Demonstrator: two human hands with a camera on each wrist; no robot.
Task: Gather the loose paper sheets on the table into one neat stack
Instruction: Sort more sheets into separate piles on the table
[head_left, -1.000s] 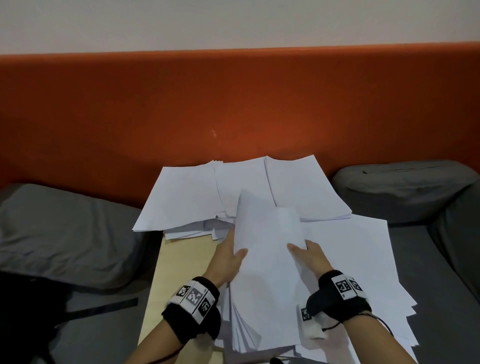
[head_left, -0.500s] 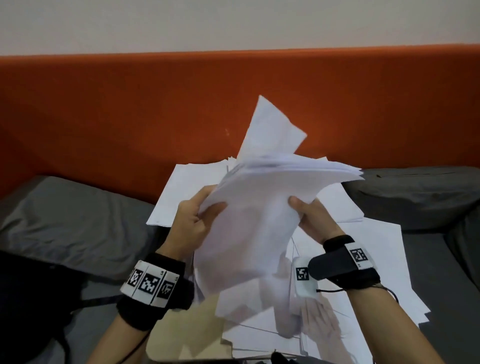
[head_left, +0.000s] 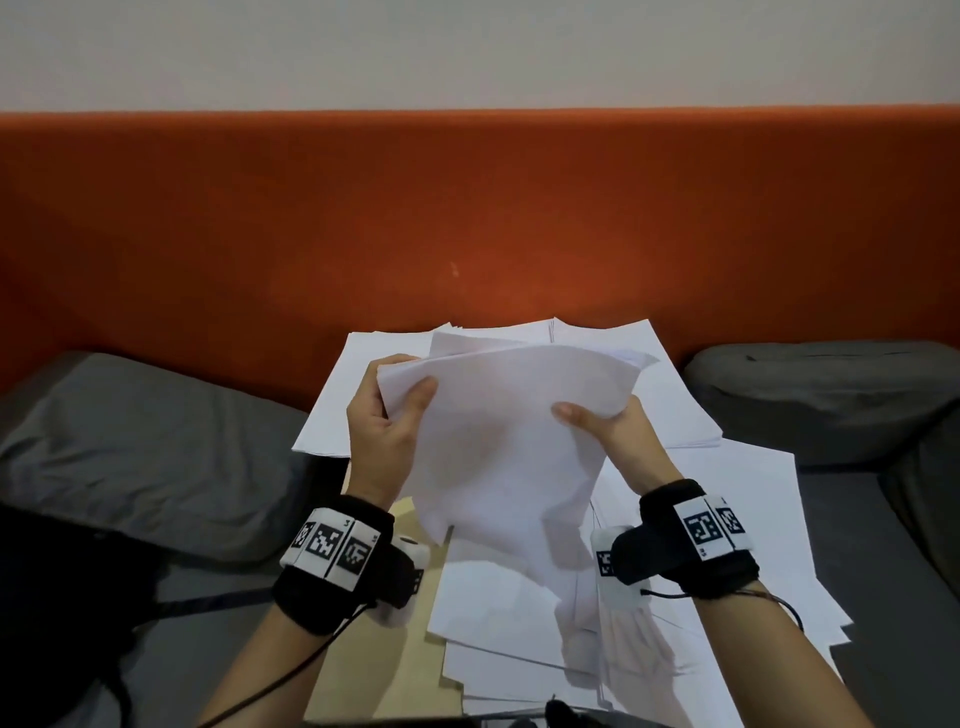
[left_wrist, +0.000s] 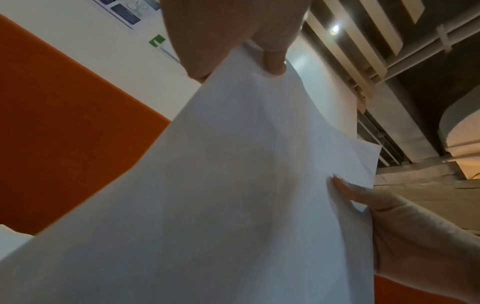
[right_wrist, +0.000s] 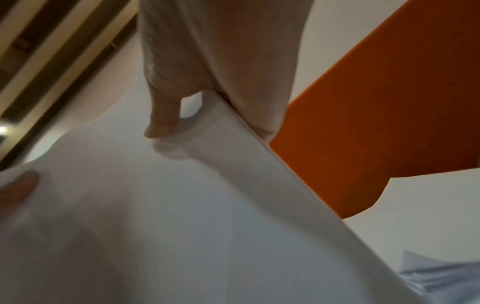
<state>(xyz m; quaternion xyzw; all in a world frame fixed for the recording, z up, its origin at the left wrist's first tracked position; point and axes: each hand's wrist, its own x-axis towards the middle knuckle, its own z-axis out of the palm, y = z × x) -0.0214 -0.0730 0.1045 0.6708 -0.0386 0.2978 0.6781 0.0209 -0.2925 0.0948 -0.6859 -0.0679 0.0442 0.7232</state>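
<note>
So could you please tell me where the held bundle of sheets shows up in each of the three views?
Head: the bundle is at centre, raised above the table, between left hand and right hand.
Left wrist: it fills the lower middle, pinched at its top.
Right wrist: it fills the lower left.
Shared landmark: the orange backrest, at left and at right.

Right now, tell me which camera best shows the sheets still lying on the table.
The head view: the loose sheets spread across the table beneath the lifted bundle. The right wrist view catches only a few sheet edges at lower right; the left wrist view is filled by the bundle, with only a white corner at its left edge.
</note>
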